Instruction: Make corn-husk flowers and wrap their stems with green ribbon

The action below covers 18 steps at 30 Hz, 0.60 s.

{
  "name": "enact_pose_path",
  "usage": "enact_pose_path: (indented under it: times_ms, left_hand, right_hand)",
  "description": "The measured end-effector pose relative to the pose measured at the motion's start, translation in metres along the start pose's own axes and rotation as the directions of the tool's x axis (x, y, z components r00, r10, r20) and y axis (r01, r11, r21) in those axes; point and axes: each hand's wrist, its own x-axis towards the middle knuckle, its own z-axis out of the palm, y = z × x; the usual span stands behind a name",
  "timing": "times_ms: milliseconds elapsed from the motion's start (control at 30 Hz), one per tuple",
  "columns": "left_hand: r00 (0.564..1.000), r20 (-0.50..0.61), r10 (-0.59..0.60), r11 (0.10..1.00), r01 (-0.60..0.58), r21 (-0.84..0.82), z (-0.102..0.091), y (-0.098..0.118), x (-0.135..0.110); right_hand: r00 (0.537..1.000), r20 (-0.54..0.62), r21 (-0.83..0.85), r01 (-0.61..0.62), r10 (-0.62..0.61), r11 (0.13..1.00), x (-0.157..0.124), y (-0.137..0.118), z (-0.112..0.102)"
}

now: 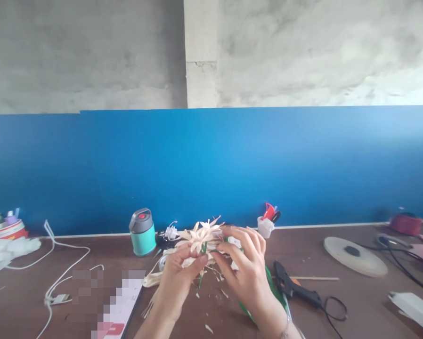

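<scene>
A cream-white artificial flower (199,237) with pointed petals is in front of me, above the table. My left hand (181,270) is closed, pinching the flower between thumb and forefinger at its short green stem (204,246). Close beside it on the right, my right hand (246,263) has its thumb and forefinger drawn together near the stem; what lies between them is too small to name. Its other fingers are bent over pale petal strips. Behind and below both hands, loose cream strips (153,280) and small scraps lie on the table, partly hidden by the hands.
A black glue gun (296,285) with its cord lies to the right, near a wooden stick (319,278) and a round translucent lid (354,256). A teal flask (142,235), a white pen cup (265,227), a phone (121,306) and white cables (68,268) surround the work area.
</scene>
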Motion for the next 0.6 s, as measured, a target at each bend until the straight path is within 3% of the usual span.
enact_pose_path:
  times_ms: [200,400,600]
  left_hand:
    - [0.994,0.054,-0.091,0.994,0.094,-0.061,-0.0008,0.0001,0.0003]
    - [0.988,0.106,-0.113,0.971,0.132,-0.200,0.0007,-0.0003,-0.0036]
    - [0.986,0.112,-0.120,0.962,0.144,-0.232,-0.0005,-0.0024,-0.0010]
  right_hand:
    - [0.998,0.059,0.037,0.034,-0.036,0.999,0.0000,0.0030,-0.0022]
    - [0.999,0.022,0.049,0.025,-0.026,0.998,0.0009,0.0002,-0.0017]
    - [1.000,0.011,0.077,0.023,-0.024,0.997,-0.0019,0.0000,0.0010]
